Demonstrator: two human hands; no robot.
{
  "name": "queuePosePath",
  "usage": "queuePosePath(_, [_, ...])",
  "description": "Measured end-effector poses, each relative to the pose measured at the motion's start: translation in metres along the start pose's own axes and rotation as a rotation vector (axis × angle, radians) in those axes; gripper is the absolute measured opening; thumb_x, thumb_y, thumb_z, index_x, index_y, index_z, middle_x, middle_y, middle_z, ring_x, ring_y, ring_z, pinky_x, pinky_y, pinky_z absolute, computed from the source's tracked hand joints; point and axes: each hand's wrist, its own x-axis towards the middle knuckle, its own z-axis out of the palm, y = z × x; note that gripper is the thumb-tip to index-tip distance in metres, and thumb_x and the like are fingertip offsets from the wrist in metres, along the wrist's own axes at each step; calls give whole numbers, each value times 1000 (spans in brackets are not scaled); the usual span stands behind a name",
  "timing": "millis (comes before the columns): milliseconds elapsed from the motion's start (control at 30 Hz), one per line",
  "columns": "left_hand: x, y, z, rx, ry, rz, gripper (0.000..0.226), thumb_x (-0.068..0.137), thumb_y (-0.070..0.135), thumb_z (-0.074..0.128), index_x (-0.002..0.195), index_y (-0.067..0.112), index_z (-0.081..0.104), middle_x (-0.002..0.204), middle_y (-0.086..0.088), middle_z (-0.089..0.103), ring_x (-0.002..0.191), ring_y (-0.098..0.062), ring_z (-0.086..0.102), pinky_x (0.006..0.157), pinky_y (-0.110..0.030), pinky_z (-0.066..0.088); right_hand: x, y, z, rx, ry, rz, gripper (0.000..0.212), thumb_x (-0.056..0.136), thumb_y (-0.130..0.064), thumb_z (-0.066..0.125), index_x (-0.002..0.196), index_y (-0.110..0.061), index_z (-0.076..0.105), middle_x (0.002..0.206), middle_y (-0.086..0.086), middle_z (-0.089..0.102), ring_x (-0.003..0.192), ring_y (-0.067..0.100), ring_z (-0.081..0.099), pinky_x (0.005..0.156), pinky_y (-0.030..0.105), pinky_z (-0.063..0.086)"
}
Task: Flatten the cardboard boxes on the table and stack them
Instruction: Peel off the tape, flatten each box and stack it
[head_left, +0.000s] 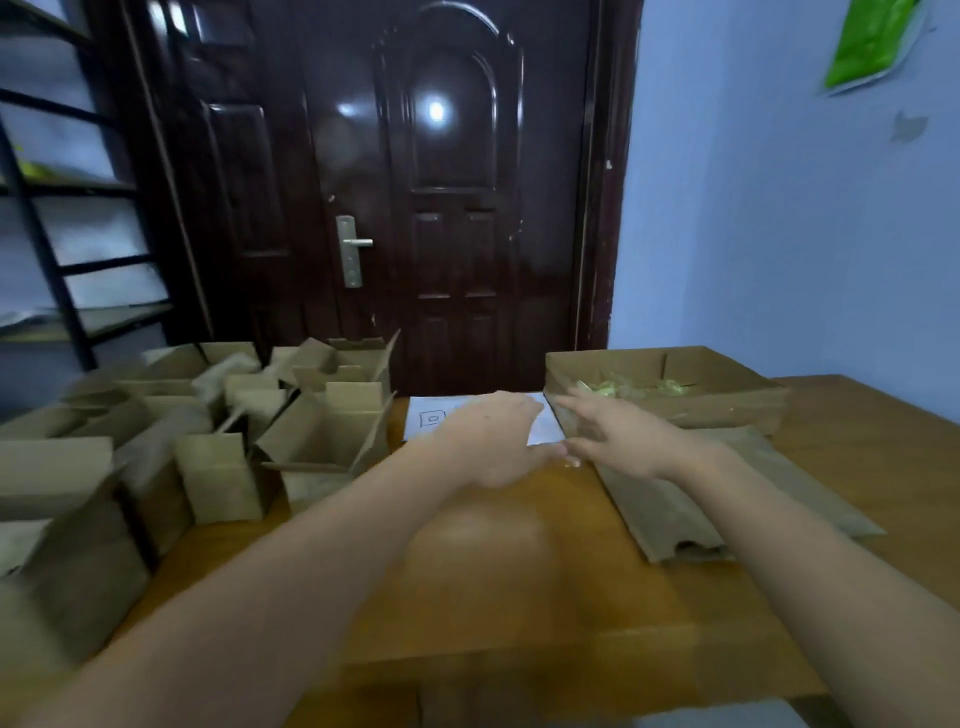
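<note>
Head view, places taken from the brown wooden table (509, 597).

Writing: a white paper sheet (434, 418) at the table's far edge, before the dark brown panelled door (447, 197), bears a drawn box-like mark; too blurred to read. No brand or label is legible on any carton.

Task items: a cluster of small open brown cardboard boxes (208, 441), flaps raised, fills the table's left side. A flattened brown cardboard piece (675, 499) lies on the table's right side. Behind it, at the far right, stands a wide shallow brown cardboard tray box (670, 384) holding crumpled yellowish clear material (634, 388).

Hands: the left hand (493, 441) reaches over the table centre, fingers extended and relaxed, holding nothing, with the box cluster to its left. The right hand (618, 436) has spread, straight fingers at the near left corner of the tray box and above the far end of the flattened piece; contact cannot be told through motion blur.

Surroundings: a black metal shelf rack (57, 234) behind the table's left, a blue wall (779, 234) with a green poster (872, 41) to the right.
</note>
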Motion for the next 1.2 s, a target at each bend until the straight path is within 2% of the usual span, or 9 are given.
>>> queuePosePath(67, [-22, -26, -24, 54, 30, -23, 81, 96, 75, 39, 152, 18, 44, 153, 0, 48, 142, -23, 42, 116, -41, 36, 13, -35, -5, -13, 6, -76, 74, 98, -60, 50, 160, -31, 22, 167, -5, 16, 154, 13, 15, 124, 39, 19])
queuePosePath(167, [-61, -69, -47, 61, 50, -140, 87, 96, 76, 37, 160, 18, 32, 165, 0, 34, 151, -19, 30, 121, -37, 24, 30, -86, -8, 0, -11, -165, 75, 98, -62, 48, 160, -31, 20, 168, -6, 14, 154, 11, 9, 122, 36, 15])
queuePosePath(333, [-117, -133, -53, 177, 35, -330, 84, 93, 79, 38, 154, 22, 41, 159, 0, 44, 144, -21, 41, 115, -40, 36, 54, -166, 2, -9, -43, -313, 77, 97, -60, 51, 160, -29, 20, 168, -3, 14, 155, 16, 7, 125, 38, 15])
queuePosePath(567, [-154, -171, -28, 163, -51, -383, 76, 97, 71, 43, 156, 23, 38, 160, -1, 42, 146, -22, 39, 118, -41, 32, 95, -231, 50, -294, -105, -460, 76, 96, -53, 54, 159, -21, 26, 164, 6, 25, 151, 27, 19, 123, 45, 19])
queuePosePath(767, [-159, -183, -13, 166, -113, -375, 85, 99, 75, 28, 161, 16, 30, 166, -5, 31, 154, -24, 25, 124, -41, 20, 108, -237, 81, -417, -87, -519, 43, 100, -31, 47, 143, -28, 51, 134, -5, 55, 131, 20, 44, 120, 54, 16])
queuePosePath(833, [-159, -186, -10, 185, -116, -371, 89, 97, 77, 25, 160, 16, 32, 166, -6, 32, 153, -24, 26, 124, -41, 18, 105, -233, 86, -384, -52, -532, 39, 102, -30, 42, 140, -31, 53, 125, -7, 58, 122, 18, 50, 116, 51, 21])
queuePosePath(933, [-159, -186, -6, 172, -95, -370, 101, 88, 86, 16, 160, 17, 33, 166, -4, 33, 153, -23, 26, 124, -41, 19, 99, -221, 88, -315, -34, -543, 43, 104, -29, 38, 147, -30, 47, 139, -5, 55, 129, 19, 48, 111, 46, 28])
queuePosePath(1033, [-159, -177, 4, 101, -68, -351, 118, 75, 94, 3, 161, 18, 31, 168, -3, 28, 155, -22, 22, 125, -40, 17, 88, -200, 91, -225, -30, -536, 47, 105, -25, 40, 152, -32, 41, 158, 0, 40, 142, 21, 36, 115, 42, 28])
queuePosePath(1200, [-152, -144, 31, -103, 15, -315, 113, 78, 95, 2, 162, 24, 27, 171, 4, 16, 157, -16, 13, 123, -33, 11, 58, -155, 92, -94, -34, -422, 54, 105, -20, 40, 155, -40, 32, 167, -5, 21, 153, 18, 16, 123, 37, 17])
